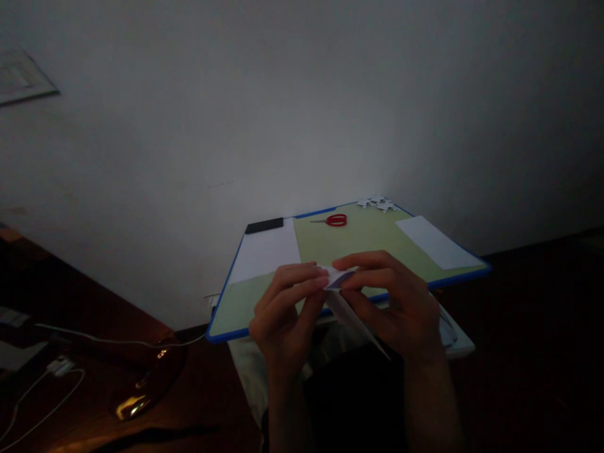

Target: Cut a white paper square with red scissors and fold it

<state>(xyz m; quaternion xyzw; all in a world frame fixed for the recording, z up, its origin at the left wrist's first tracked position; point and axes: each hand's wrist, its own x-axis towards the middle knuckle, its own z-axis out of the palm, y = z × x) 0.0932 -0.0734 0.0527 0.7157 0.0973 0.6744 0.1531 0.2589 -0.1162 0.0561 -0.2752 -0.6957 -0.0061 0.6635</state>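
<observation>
A piece of white paper [352, 318], partly folded at its top, is held up in front of the board's near edge. My left hand [287, 308] pinches the folded end between thumb and fingers. From the other side my right hand [394, 296] pinches the same end, its fingertips close to those of the left. A long narrow part of the paper hangs down to the right below the hands. The fingers hide some of the fold.
Red-handled scissors [336, 220] lie on the blue-edged green board [353, 242]. White sheets lie left [267, 251] and right [438, 242], a dark flat object [264, 226] at the back left, small folded paper pieces [377, 204] at the back right. A wall rises behind.
</observation>
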